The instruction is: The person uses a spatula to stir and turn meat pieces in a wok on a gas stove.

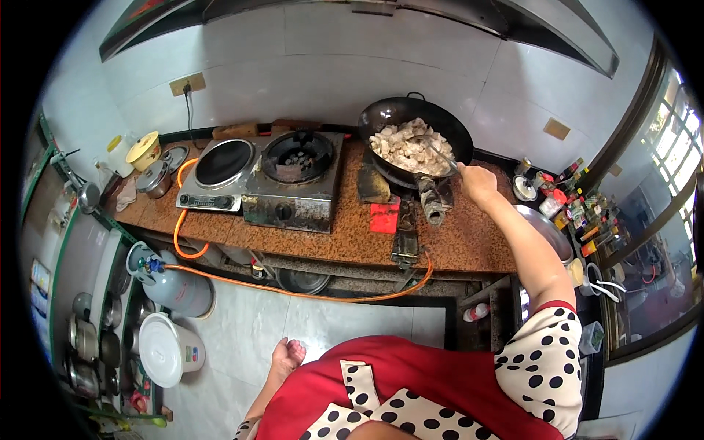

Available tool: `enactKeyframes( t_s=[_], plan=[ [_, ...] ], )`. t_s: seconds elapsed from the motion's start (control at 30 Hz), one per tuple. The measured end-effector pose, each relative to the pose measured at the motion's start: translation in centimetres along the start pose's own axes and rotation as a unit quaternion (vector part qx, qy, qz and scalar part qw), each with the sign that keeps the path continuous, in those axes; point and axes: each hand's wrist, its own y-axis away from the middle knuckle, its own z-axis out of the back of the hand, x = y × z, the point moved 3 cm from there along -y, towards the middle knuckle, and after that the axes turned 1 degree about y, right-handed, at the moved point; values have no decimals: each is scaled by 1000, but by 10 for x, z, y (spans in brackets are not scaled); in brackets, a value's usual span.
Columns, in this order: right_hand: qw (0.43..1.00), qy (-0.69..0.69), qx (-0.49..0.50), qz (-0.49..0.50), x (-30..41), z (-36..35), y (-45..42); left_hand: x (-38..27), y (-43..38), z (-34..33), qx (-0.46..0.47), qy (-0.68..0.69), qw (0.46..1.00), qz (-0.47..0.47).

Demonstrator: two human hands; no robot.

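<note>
My right hand [477, 184] is closed around the handle of a metal cooking spatula [440, 152], whose head lies in the pieces of pale meat [411, 147]. The meat fills the lower part of a large black wok [459, 124], which sits on a gas burner at the back of the counter, its stubby handle pointing towards me. My left hand [288, 354] hangs low beside my body, fingers slightly curled, palm up, holding nothing.
A two-part stove [291, 214] and a lidded pot [154, 179] stand left on the speckled counter [467, 247]. Below, an orange hose [275, 290] runs from a gas cylinder [179, 291] near a white bucket [162, 349]. Seasoning bottles [577, 214] and a metal basin [544, 231] stand right.
</note>
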Motion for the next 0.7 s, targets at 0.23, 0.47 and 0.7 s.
enactKeyframes(
  t_s=[0.23, 0.47, 0.7],
  plan=[
    [998, -13, 37, 48, 30, -23, -33, 0, 5, 10, 3, 17, 1000, -15],
    [995, -91, 43, -28, 0, 3, -55, -3, 24, 17, -15, 32, 999, -19],
    [991, -114, -25, -61, 23, 56, -31, -3, 27, 27, -26, 36, 998, -36]
  ],
)
